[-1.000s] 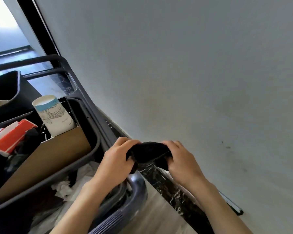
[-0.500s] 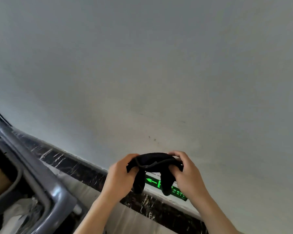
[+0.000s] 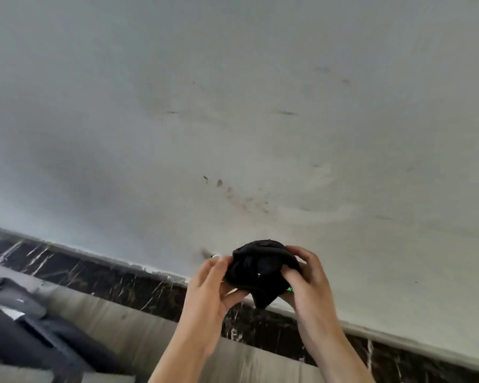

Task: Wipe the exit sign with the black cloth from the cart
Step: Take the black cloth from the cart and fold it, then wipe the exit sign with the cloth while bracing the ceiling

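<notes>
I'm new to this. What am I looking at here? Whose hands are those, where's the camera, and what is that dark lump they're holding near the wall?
No machine here: a person wears a camera on the head, looking forward and down, so you see their own arms. The left hand and right hand together bunch up a black cloth. Behind it runs a pale, scuffed wall with a dark marble skirting along the floor. A tiny green glow peeks out beside the cloth, probably the lit exit sign, mostly hidden. The blurred grey shape at lower left cannot be made out.
</notes>
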